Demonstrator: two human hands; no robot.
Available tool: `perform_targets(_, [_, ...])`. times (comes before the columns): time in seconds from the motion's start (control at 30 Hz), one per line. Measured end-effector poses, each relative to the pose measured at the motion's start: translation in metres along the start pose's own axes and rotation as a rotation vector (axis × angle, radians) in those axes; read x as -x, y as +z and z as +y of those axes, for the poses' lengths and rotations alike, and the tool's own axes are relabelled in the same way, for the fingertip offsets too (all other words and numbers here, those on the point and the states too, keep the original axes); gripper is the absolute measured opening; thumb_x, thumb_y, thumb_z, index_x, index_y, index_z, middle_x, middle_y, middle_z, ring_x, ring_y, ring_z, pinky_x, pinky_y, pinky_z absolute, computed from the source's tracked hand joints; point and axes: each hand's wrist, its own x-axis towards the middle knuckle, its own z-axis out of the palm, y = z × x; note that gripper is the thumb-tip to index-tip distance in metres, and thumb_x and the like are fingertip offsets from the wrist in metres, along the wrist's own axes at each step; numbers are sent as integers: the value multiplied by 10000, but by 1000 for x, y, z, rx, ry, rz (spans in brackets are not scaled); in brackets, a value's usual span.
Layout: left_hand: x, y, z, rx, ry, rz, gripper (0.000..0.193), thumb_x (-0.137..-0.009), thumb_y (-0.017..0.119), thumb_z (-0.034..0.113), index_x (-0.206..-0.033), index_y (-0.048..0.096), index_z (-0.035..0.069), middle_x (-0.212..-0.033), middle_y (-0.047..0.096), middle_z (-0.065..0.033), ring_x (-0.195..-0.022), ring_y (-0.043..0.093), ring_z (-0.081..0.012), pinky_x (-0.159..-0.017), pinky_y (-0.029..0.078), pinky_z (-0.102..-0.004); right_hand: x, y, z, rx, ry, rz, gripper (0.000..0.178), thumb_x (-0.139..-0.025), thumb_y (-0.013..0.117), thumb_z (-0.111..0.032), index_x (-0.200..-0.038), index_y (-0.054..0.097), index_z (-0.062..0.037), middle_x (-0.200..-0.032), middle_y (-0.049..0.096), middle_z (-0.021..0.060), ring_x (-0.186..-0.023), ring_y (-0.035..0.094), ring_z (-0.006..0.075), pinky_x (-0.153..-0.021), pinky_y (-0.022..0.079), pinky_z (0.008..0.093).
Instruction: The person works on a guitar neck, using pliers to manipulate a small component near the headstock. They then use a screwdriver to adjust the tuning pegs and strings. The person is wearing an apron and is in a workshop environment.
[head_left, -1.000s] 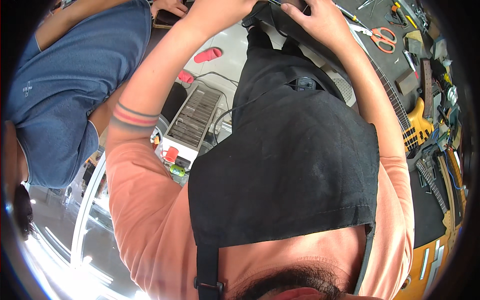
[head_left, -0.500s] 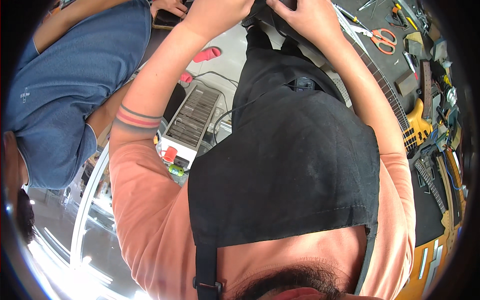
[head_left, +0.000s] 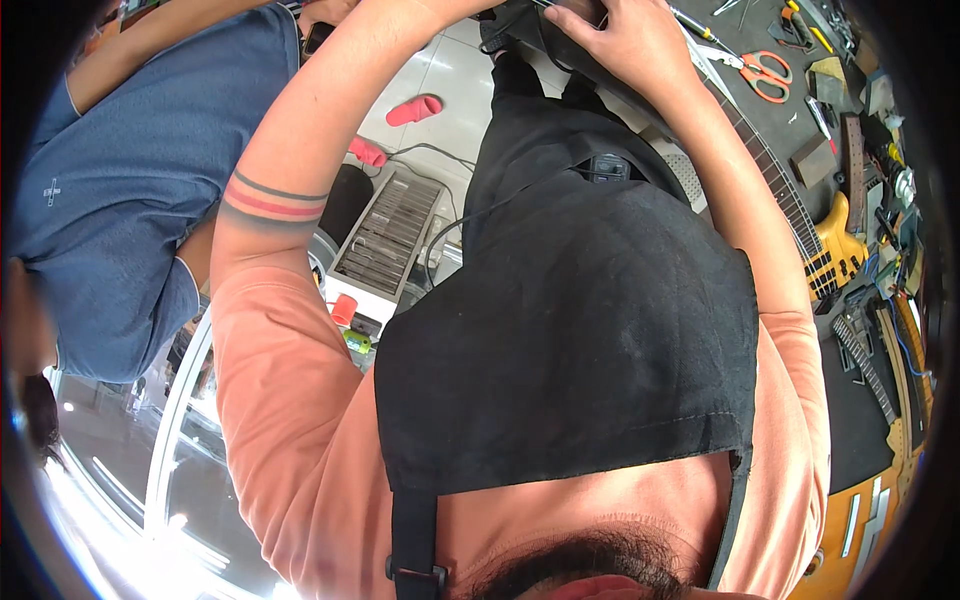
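Right hand (head_left: 630,40) — near bench edge (head_left: 628,98)

A guitar workshop: the dark worktop (head_left: 762,36) carries a yellow guitar (head_left: 840,243), another fretted neck (head_left: 866,372), orange-handled scissors (head_left: 768,82) and scattered hand tools (head_left: 798,28); a black apron (head_left: 570,330) is worn.

Two red slippers (head_left: 414,110) are lying upper centre; one pair of scissors (head_left: 766,78) and one yellow guitar body (head_left: 843,243) are resting right.
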Motion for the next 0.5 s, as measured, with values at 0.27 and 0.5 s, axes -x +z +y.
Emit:
perform_targets(0.27, [-10,-2,1,76,-205,-31,184,-893,772,74,-1043,791,-31,-999,775,-265,-1009,756,-460,-908,585,-526,0,-3,2,-31,-19,-22,446,-935,809,-441,-970,700,-10,-902,753,253,-883,725,481,-816,559,568])
perform_targets(0.5, [-35,7,0,-140,-295,-126,168,-901,718,63,-1018,803,-22,-991,773,-295,-1006,762,-471,-922,594,-541,-1,0,5,-56,-29,-9,459,-940,805,-448,-969,690,-5,-888,750,262,-886,731,486,-813,568,566])
